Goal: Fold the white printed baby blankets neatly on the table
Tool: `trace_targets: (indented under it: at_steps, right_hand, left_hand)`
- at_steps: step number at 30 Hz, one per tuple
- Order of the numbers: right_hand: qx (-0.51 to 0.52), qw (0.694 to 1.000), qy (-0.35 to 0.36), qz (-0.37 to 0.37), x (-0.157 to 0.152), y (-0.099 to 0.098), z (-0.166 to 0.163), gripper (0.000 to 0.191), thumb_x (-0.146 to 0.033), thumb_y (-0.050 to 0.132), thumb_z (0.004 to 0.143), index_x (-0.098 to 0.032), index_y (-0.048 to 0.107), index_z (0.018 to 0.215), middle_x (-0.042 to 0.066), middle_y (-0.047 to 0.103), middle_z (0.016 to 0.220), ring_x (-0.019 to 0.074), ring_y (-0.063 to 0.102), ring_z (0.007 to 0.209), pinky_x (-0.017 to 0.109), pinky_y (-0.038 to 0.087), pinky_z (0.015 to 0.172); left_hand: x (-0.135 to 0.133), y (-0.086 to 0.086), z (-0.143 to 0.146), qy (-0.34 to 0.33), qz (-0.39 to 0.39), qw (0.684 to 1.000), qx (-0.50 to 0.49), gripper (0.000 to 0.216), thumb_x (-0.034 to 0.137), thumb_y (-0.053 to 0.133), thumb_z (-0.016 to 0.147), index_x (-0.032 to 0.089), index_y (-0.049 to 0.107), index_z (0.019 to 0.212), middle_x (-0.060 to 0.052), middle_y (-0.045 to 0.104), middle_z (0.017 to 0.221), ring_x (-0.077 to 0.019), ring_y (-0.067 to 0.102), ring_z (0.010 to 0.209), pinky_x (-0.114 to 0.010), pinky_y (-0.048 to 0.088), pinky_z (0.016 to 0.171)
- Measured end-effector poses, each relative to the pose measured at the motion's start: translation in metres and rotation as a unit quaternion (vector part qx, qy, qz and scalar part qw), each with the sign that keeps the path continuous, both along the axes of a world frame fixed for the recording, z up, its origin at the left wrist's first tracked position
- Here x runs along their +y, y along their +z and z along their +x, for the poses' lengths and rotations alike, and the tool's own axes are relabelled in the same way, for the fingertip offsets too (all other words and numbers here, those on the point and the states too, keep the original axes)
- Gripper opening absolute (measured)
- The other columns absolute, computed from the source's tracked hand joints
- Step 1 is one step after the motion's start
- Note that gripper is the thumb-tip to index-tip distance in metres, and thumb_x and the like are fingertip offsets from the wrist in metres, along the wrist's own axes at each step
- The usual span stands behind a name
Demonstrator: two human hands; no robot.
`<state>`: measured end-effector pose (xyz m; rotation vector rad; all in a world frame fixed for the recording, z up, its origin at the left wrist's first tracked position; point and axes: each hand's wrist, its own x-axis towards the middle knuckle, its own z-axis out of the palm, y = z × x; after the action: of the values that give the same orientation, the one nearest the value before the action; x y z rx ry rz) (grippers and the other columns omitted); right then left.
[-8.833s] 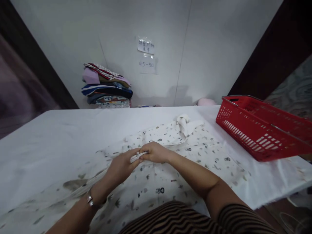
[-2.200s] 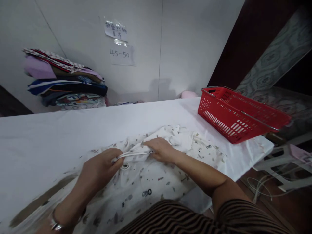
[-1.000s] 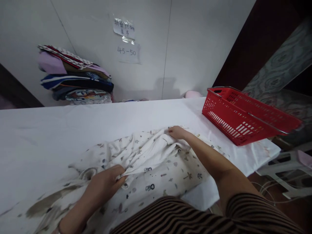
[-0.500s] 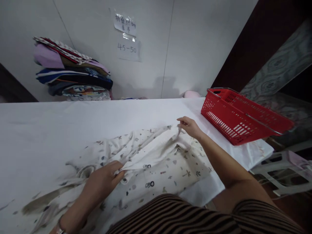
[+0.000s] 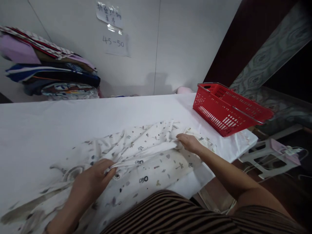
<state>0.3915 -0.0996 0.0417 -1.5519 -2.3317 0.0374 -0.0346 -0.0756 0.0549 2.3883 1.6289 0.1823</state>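
A white cloth garment [image 5: 168, 165] printed with small plants and figures lies spread and wrinkled over the near part of the table; its exact kind is unclear. My left hand [image 5: 98, 172] pinches a fold of it at the left, thumb pressed against the fingers. Farther right, my right hand [image 5: 188, 142] is closed on the same cloth near its far right part. Between the two hands a strip of the fabric is drawn taut. The lower left of the garment lies bunched around and under my left forearm.
A red plastic basket [image 5: 219, 109] with metal handles stands at the table's right end. Folded clothes [image 5: 53, 71] are stacked at the back left against the wall. Paper signs [image 5: 114, 42] hang there. A white stool [image 5: 265, 159] stands beyond the table's right edge.
My right hand has come down and nearer, lowering the raised fold of cloth. My left hand keeps its pinch. The whole view has shifted a little to the right.
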Motion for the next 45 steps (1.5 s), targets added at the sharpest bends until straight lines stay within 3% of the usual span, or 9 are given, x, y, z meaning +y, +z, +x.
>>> trace_targets:
  at_steps: [5, 12, 16, 21, 23, 26, 34, 42, 45]
  right_hand:
    - [-0.008, 1.0, 0.002, -0.014, -0.026, -0.027, -0.003, 0.024, -0.007, 0.042, 0.084, -0.018, 0.059, 0.095, 0.01, 0.063, 0.105, 0.0202, 0.057, 0.1, 0.035, 0.049, 0.083]
    - [0.014, 1.0, -0.007, -0.008, -0.03, -0.028, -0.016, 0.011, -0.015, 0.046, 0.086, -0.018, 0.056, 0.089, 0.009, 0.062, 0.091, 0.0198, 0.057, 0.087, 0.033, 0.048, 0.077]
    - [0.005, 0.997, -0.073, 0.018, -0.005, 0.005, -0.011, 0.015, -0.013, 0.045, 0.086, -0.019, 0.057, 0.091, 0.007, 0.061, 0.09, 0.0181, 0.056, 0.084, 0.028, 0.046, 0.072]
    - [0.029, 0.974, -0.099, 0.203, 0.04, 0.07, -0.014, 0.02, -0.013, 0.042, 0.086, -0.021, 0.059, 0.093, 0.009, 0.06, 0.102, 0.0203, 0.055, 0.097, 0.032, 0.044, 0.081]
    - [0.079, 0.963, -0.076, 0.245, 0.054, 0.084, -0.017, 0.021, -0.011, 0.043, 0.084, -0.022, 0.059, 0.09, 0.008, 0.059, 0.101, 0.0199, 0.055, 0.098, 0.032, 0.044, 0.083]
    - [0.129, 0.973, 0.019, 0.191, 0.068, 0.089, -0.019, 0.019, -0.007, 0.046, 0.078, -0.021, 0.058, 0.082, 0.005, 0.06, 0.087, 0.0171, 0.057, 0.082, 0.029, 0.046, 0.072]
    - [0.201, 0.974, -0.012, 0.109, 0.074, 0.062, -0.004, 0.022, -0.004, 0.042, 0.07, -0.019, 0.057, 0.079, 0.006, 0.066, 0.098, 0.014, 0.06, 0.07, 0.028, 0.048, 0.067]
    - [0.133, 0.989, 0.036, -0.046, -0.01, -0.008, -0.001, 0.029, -0.006, 0.045, 0.071, -0.02, 0.062, 0.09, 0.007, 0.067, 0.101, 0.019, 0.062, 0.094, 0.031, 0.048, 0.081]
    - [0.212, 0.97, -0.104, -0.059, -0.035, -0.022, -0.007, 0.024, -0.013, 0.048, 0.076, -0.021, 0.061, 0.094, 0.007, 0.066, 0.1, 0.0176, 0.062, 0.085, 0.027, 0.049, 0.069]
  left_hand:
    - [0.0, -0.002, 0.002, -0.01, -0.002, 1.0, 0.004, 0.032, 0.041, 0.034, 0.085, 0.027, 0.062, 0.092, -0.002, 0.066, 0.109, -0.0224, 0.064, 0.091, -0.027, 0.042, 0.059]
    - [-0.002, 0.003, 0.005, -0.008, -0.011, 1.0, 0.002, 0.03, 0.041, 0.037, 0.084, 0.027, 0.063, 0.09, -0.001, 0.066, 0.107, -0.0225, 0.064, 0.087, -0.028, 0.041, 0.058]
    - [-0.001, 0.017, 0.009, 0.019, 0.002, 1.0, 0.002, 0.028, 0.04, 0.035, 0.087, 0.026, 0.06, 0.091, 0.001, 0.065, 0.107, -0.0204, 0.064, 0.088, -0.026, 0.041, 0.062]
    - [0.003, 0.036, 0.014, 0.063, 0.041, 0.997, -0.001, 0.029, 0.041, 0.034, 0.088, 0.025, 0.057, 0.094, 0.002, 0.065, 0.104, -0.0187, 0.062, 0.084, -0.026, 0.04, 0.065]
    - [0.005, 0.038, 0.011, 0.07, 0.058, 0.996, -0.011, 0.029, 0.042, 0.035, 0.088, 0.025, 0.058, 0.094, 0.002, 0.065, 0.105, -0.018, 0.062, 0.086, -0.026, 0.04, 0.065]
    - [0.007, 0.034, 0.002, 0.102, 0.053, 0.993, -0.017, 0.03, 0.043, 0.034, 0.087, 0.028, 0.059, 0.095, 0.003, 0.065, 0.106, -0.0166, 0.062, 0.087, -0.025, 0.04, 0.066]
    - [0.013, 0.026, 0.003, 0.079, 0.016, 0.997, 0.007, 0.033, 0.047, 0.032, 0.086, 0.028, 0.057, 0.095, 0.002, 0.064, 0.108, -0.0169, 0.062, 0.086, -0.026, 0.039, 0.065]
    - [0.009, 0.019, 0.004, 0.064, 0.016, 0.998, -0.007, 0.032, 0.045, 0.035, 0.083, 0.026, 0.058, 0.092, 0.0, 0.065, 0.106, -0.0192, 0.062, 0.081, -0.027, 0.038, 0.063]
    - [0.008, 0.017, 0.007, 0.057, 0.008, 0.998, -0.014, 0.031, 0.045, 0.035, 0.082, 0.025, 0.058, 0.09, 0.0, 0.066, 0.099, -0.0191, 0.062, 0.079, -0.027, 0.037, 0.062]
